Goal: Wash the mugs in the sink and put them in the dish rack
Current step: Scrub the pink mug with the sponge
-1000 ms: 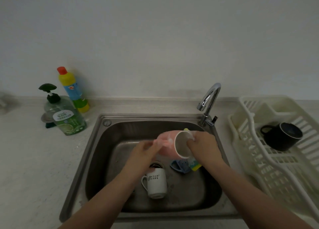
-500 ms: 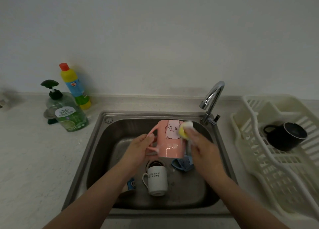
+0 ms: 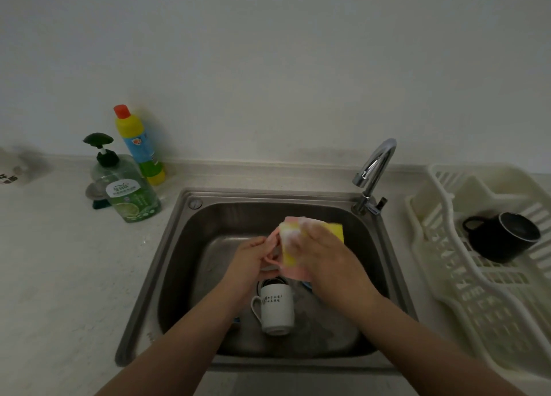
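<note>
Head view, the only one. Pink mug [image 3: 293, 271] held over the sink [image 3: 179, 246], mid-basin, mostly hidden by both hands. Left hand [image 3: 253, 261] at 9 o'clock of the mug, fingers [image 3: 269, 246] curled round the handle; likely to steady it and turn it under the scrub. Right hand [image 3: 328, 258] at 3 o'clock, clenched on a yellow sponge [image 3: 335, 231], pressing it against the mug's side with foam showing at the contact. Judgement: scrubbing step, outer wall, rinse not yet done.

White mug [image 3: 275, 309] lies in the basin at 6 o'clock of the pink one, handle to the left, close below the hands but apart. A dark rim behind it, touching or just beside, cannot tell what. Something blue peeks out under the right wrist; unclear.

Faucet [image 3: 374, 172] at 1 o'clock, spout over the back right corner, no water visible. Dish rack [image 3: 441, 276] on the surface [image 3: 59, 276] at 3 o'clock, just beside the sink edge. Black mug [image 3: 504, 237] on its side in the rack's far part; near slots open, room for the pink one.

Soap pump bottle [image 3: 128, 192] and yellow cleaner bottle [image 3: 140, 148] at 10 o'clock, well apart.

Risk guess: soapy mug slips, drops on the white mug. Route to the rack passes near the faucet base; lift over the sink rim.
</note>
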Motion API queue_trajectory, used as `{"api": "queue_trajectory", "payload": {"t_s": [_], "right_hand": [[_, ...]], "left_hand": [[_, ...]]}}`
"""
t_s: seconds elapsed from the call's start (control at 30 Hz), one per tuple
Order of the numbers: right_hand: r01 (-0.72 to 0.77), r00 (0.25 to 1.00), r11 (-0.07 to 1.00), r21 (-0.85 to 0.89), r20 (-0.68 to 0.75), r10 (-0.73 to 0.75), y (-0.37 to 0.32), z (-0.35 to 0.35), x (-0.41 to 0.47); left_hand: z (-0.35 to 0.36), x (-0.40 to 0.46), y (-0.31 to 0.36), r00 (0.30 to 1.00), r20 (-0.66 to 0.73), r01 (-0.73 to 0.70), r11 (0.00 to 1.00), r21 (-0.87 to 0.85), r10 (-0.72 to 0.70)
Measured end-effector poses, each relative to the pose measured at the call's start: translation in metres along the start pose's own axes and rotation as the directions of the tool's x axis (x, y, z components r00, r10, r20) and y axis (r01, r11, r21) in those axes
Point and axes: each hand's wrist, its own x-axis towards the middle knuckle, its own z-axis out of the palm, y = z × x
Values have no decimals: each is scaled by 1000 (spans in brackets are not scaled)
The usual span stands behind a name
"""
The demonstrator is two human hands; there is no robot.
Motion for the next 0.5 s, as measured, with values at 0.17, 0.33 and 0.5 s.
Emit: {"api": "queue_trajectory", "payload": {"t_s": [0.17,0.33,0.5], "right_hand": [[-47,999,998,-30,6,47,7,1,1],[61,997,997,48,-53,-58,-12,0,-21],[-120,989,991,-65,77,125,7,-1,10]], "left_hand": [[3,-1,-6,1000,4,-9,999,-40,10],[1,-2,-2,999,-37,-10,994,-107,6],[0,-1,-5,999,-52,-16,997,-76,12]]}}
